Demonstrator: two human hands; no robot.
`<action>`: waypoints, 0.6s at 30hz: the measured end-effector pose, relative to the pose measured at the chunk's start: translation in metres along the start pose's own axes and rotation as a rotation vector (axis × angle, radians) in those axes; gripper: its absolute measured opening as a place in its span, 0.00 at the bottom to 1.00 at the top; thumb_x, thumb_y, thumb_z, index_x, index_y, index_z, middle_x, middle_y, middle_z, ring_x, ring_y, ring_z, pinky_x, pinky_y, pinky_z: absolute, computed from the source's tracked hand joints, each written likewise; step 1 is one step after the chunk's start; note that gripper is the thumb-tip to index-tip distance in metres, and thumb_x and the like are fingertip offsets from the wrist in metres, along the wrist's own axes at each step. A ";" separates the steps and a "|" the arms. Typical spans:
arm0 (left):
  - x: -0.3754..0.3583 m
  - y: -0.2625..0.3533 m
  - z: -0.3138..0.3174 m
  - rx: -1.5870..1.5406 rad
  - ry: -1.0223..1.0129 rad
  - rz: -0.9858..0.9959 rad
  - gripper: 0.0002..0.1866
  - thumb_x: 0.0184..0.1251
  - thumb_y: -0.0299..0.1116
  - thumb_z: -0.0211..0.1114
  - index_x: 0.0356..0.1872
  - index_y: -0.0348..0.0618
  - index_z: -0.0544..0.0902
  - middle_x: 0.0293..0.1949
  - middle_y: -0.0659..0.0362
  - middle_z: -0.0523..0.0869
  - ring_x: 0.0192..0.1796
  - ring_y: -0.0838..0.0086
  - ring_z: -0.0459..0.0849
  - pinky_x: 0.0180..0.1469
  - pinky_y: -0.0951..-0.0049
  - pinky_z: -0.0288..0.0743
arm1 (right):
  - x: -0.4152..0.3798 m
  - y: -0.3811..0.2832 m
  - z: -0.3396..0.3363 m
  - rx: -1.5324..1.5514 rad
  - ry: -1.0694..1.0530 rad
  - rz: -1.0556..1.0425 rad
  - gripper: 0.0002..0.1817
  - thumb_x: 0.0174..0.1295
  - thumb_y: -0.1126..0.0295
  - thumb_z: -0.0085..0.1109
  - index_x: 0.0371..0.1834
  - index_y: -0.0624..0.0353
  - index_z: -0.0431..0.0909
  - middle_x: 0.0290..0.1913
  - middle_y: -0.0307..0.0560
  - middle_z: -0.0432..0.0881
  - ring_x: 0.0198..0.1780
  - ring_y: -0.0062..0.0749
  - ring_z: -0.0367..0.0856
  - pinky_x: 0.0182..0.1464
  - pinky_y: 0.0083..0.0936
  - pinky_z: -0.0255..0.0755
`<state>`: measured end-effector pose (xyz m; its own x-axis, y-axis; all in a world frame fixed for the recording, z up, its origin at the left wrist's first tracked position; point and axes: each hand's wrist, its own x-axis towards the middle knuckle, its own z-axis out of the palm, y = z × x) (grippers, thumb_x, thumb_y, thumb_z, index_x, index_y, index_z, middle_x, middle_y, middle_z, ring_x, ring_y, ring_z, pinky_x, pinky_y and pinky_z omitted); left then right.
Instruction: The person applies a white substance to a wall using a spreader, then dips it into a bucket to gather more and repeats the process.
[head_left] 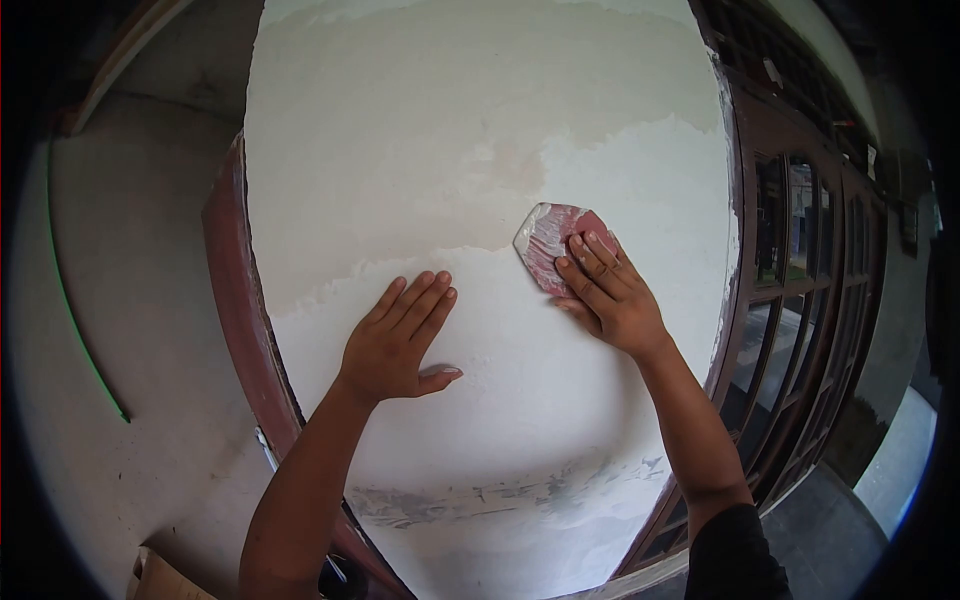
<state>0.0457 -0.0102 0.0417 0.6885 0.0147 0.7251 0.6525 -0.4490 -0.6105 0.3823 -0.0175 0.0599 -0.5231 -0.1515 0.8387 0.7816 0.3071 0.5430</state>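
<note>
Flat on the white plastered wall [480, 130] rests the left hand [395, 345], fingers spread, gripping nothing. Beside it, the right hand [605, 295] presses a reddish sanding pad [548, 240] (dusted white) against the wall, between dark wooden frames [790, 300].

No text, label, brand, number or sign can be read anywhere in the frame, neither on the white plastered wall [480, 150] at centre nor on the brown wooden door frames [800, 300] at the right edge.
</note>
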 end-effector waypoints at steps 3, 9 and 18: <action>0.001 -0.001 -0.001 0.007 0.016 0.006 0.48 0.58 0.62 0.68 0.74 0.38 0.71 0.77 0.51 0.70 0.79 0.59 0.67 0.81 0.54 0.56 | 0.017 -0.008 -0.002 0.016 0.032 -0.007 0.29 0.60 0.54 0.73 0.63 0.51 0.82 0.69 0.46 0.79 0.74 0.41 0.72 0.76 0.50 0.67; 0.003 0.000 -0.004 0.013 -0.001 -0.010 0.45 0.64 0.64 0.63 0.75 0.40 0.71 0.76 0.54 0.72 0.80 0.64 0.66 0.83 0.58 0.54 | 0.049 -0.012 0.010 0.051 0.030 -0.027 0.28 0.61 0.55 0.73 0.63 0.52 0.82 0.68 0.46 0.80 0.73 0.41 0.73 0.76 0.49 0.67; 0.000 -0.001 0.001 0.022 0.023 0.006 0.46 0.60 0.62 0.67 0.73 0.38 0.72 0.76 0.51 0.72 0.79 0.59 0.68 0.81 0.54 0.56 | 0.002 -0.005 0.001 -0.007 0.032 0.018 0.30 0.60 0.54 0.73 0.65 0.52 0.82 0.70 0.49 0.78 0.75 0.43 0.72 0.75 0.48 0.67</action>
<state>0.0457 -0.0088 0.0417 0.6848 -0.0086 0.7286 0.6556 -0.4293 -0.6212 0.3771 -0.0189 0.0588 -0.4976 -0.1763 0.8493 0.7934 0.3031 0.5278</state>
